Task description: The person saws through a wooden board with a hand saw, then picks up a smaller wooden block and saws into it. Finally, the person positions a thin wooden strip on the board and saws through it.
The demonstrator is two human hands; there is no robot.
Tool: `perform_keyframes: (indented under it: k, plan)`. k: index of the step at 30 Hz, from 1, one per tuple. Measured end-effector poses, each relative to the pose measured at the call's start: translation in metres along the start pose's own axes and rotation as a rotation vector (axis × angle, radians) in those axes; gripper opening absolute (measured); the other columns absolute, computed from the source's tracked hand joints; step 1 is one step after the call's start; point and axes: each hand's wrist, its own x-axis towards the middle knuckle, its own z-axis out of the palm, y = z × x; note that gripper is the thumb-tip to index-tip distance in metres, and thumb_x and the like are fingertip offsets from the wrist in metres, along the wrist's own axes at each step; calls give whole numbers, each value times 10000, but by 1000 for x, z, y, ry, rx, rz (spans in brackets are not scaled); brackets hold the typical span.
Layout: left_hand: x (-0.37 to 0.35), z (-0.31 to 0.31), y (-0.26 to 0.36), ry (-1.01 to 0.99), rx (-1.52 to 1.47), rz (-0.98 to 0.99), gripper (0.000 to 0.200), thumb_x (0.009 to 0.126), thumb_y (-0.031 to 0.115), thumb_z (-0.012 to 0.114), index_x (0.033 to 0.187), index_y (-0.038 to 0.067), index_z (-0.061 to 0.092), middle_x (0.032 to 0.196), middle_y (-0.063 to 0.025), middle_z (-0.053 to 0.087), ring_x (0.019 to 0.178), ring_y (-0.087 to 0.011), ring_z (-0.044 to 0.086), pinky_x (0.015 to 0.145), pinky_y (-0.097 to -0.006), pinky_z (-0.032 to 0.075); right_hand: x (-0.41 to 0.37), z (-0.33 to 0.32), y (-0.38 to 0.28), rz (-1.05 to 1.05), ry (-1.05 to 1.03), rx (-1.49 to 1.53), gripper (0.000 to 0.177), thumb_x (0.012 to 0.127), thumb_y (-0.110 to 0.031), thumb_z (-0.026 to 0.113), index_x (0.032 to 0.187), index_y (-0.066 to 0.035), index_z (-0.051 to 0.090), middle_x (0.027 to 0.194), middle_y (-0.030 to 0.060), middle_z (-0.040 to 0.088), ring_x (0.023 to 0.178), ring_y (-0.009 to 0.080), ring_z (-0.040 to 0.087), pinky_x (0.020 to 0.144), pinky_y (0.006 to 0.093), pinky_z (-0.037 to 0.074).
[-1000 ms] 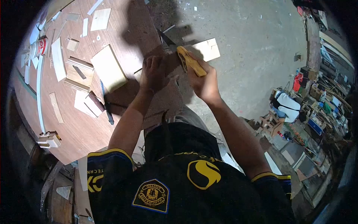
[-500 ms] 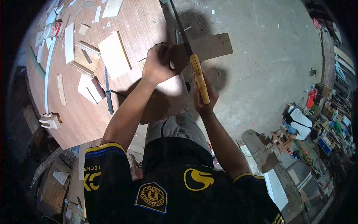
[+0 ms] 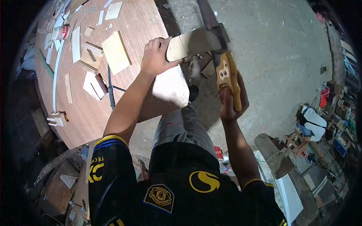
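Note:
My left hand [image 3: 154, 58] is closed round the near end of a pale wooden board [image 3: 175, 49] at the table's right edge, thumb below and fingers above. A thin dark line crosses the board, and its far part reaches out past the table in shadow. My right hand [image 3: 233, 103] grips the handsaw [image 3: 234, 81] by its wooden handle, to the right of the board. The saw's dark blade points away from me, its flat side turned up and blurred, overlapping the board's far end in this view.
On the wooden table [image 3: 128, 90] lie a pale wood panel [image 3: 116, 52], a grooved wood piece [image 3: 90, 58], a slim dark tool [image 3: 110, 86] and a clamp-like block [image 3: 57, 119]. Offcuts lie on the floor below the board. A person [image 3: 313, 122] crouches at the right among clutter.
The handsaw has moved right, away from my left hand, and turned so its side shows. My left hand and the board's near end have come into the light; the board has tilted.

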Motion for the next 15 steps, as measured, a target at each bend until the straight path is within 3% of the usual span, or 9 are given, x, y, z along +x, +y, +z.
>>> perform_keyframes:
  k: [2, 7, 9, 10, 11, 13, 15]
  plan:
    - [-1, 2, 0, 24, 8, 24, 871, 689, 546, 817, 1352, 43, 564, 1144, -146, 541, 1112, -325, 508, 978, -451, 409, 11, 7, -5, -142, -86, -159, 497, 937, -34, 571, 1417, 72, 495, 1276, 236, 648, 1154, 282, 646, 951, 360, 521]
    - [-1, 3, -1, 52, 13, 39, 872, 693, 555, 809, 1348, 34, 565, 1137, -147, 548, 1099, -329, 513, 974, -451, 409, -3, 16, 24, -52, -148, -154, 485, 931, -16, 582, 1408, 46, 522, 1293, 205, 651, 1160, 253, 644, 963, 346, 510]
    - [-1, 3, -1, 55, 14, 37, 870, 691, 558, 807, 1343, 34, 568, 1144, -144, 555, 1097, -327, 516, 976, -452, 409, -11, 20, 33, -41, -107, -124, 469, 945, -35, 566, 1405, 53, 527, 1140, 115, 679, 728, 55, 575, 625, 194, 464]
    - [-2, 2, -1, 55, 17, 36, 870, 691, 558, 807, 1343, 34, 568, 1144, -144, 555, 1097, -327, 516, 976, -452, 409, -13, 19, 37, -29, -128, -127, 468, 947, -31, 563, 1407, 50, 526, 1117, 100, 683, 709, 51, 569, 605, 194, 456]
    - [-2, 1, -1, 50, 16, 34, 867, 688, 555, 809, 1340, 35, 571, 1151, -142, 557, 1101, -326, 516, 977, -451, 409, -17, 18, 40, -30, -129, -124, 468, 947, -31, 563, 1407, 50, 526, 1117, 100, 683, 709, 51, 569, 605, 194, 456]
    - [-2, 1, 0, 47, 11, 37, 864, 686, 552, 811, 1336, 36, 574, 1158, -140, 560, 1106, -324, 516, 979, -450, 409, -22, 19, 39, 37, -125, -74, 484, 924, -20, 607, 1402, 16, 543, 1283, 222, 654, 1154, 239, 649, 957, 342, 515]
    - [-1, 1, 1, 34, 9, 13, 850, 681, 542, 816, 1327, 41, 581, 1162, -137, 563, 1115, -321, 517, 983, -448, 410, -21, 22, 39, 17, -134, -100, 485, 922, -24, 613, 1402, 9, 546, 1277, 217, 659, 1141, 230, 656, 946, 336, 520]
